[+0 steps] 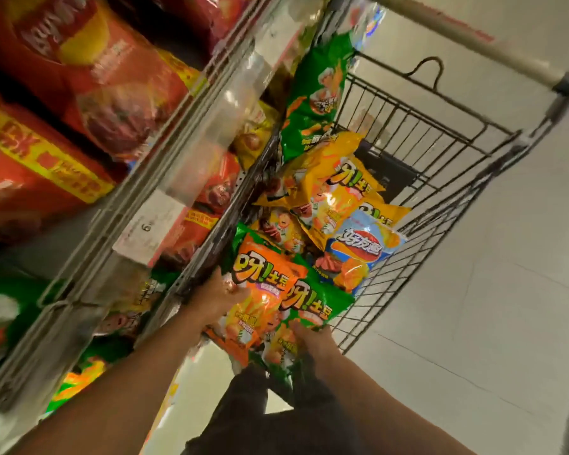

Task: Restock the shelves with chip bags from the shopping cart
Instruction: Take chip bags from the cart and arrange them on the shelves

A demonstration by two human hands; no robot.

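A wire shopping cart [447, 205] stands beside the shelf and holds several chip bags in yellow, green, orange and blue. My left hand [217, 295] grips the left edge of an orange chip bag [260, 290] at the near end of the cart. My right hand [312, 338] holds the lower part of a green chip bag [312, 300] that overlaps the orange one. A yellow bag [335, 192] and a light blue bag [362, 247] lie deeper in the cart. A tall green bag [316, 96] stands against the cart's far left side.
Metal shelves [151, 178] run along the left, stocked with red bags [89, 77] above and green bags [0, 310] below. A white price tag [148, 224] hangs on the shelf rail. The cart handle [467, 37] crosses the top right. Pale floor [490, 323] lies to the right.
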